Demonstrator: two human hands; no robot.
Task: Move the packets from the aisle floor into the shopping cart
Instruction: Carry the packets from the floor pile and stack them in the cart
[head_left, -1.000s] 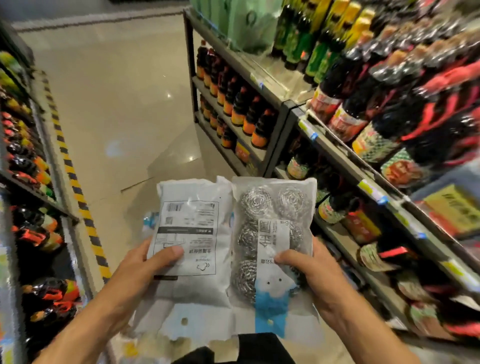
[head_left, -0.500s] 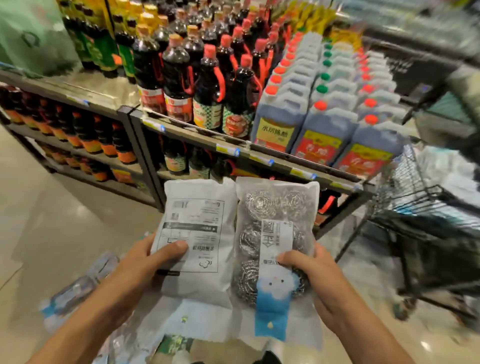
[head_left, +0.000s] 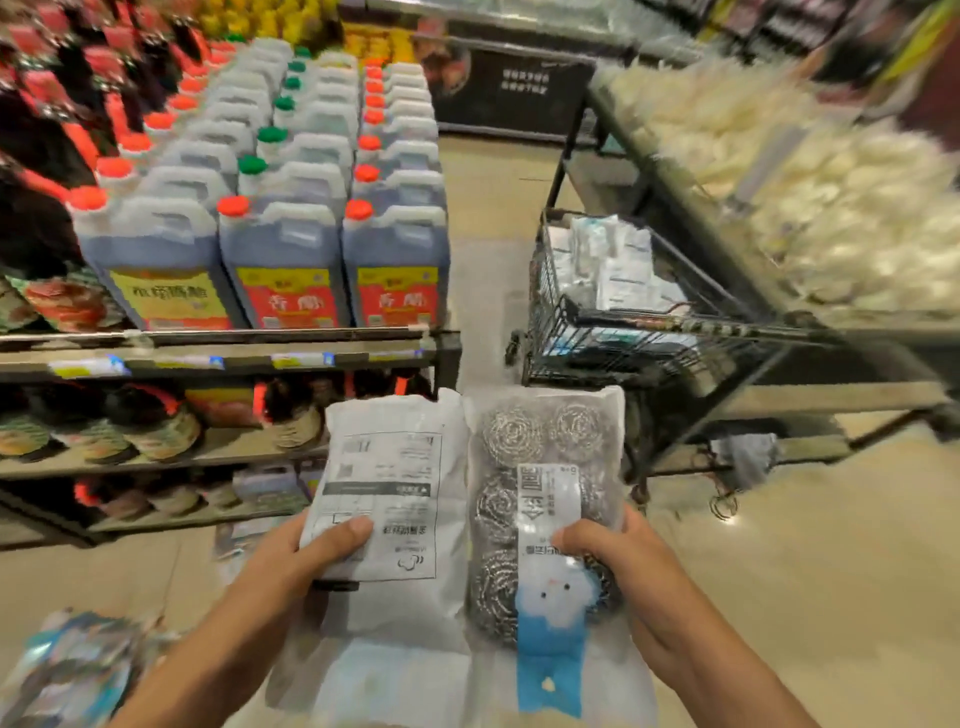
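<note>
Here we hold two packets side by side at chest height: our left hand (head_left: 291, 566) pinches the white labelled packet (head_left: 395, 499), thumb curled over its face, and our right hand (head_left: 623, 566) grips the steel-scourer packet (head_left: 540, 514) likewise. Ahead to the right stands the shopping cart (head_left: 566, 322), more packets (head_left: 608, 265) inside it.

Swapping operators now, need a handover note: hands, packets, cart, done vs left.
Left hand: grips the white labelled packet, thumb on its face.
Right hand: grips the clear packet of steel scourers.
Both packets are held side by side at chest height, not yet over the shopping cart, which stands ahead and to the right.
Done: several white packets already lie in the cart.
Left: drop these two in, then fetch the packets on the floor at lower left.
</note>
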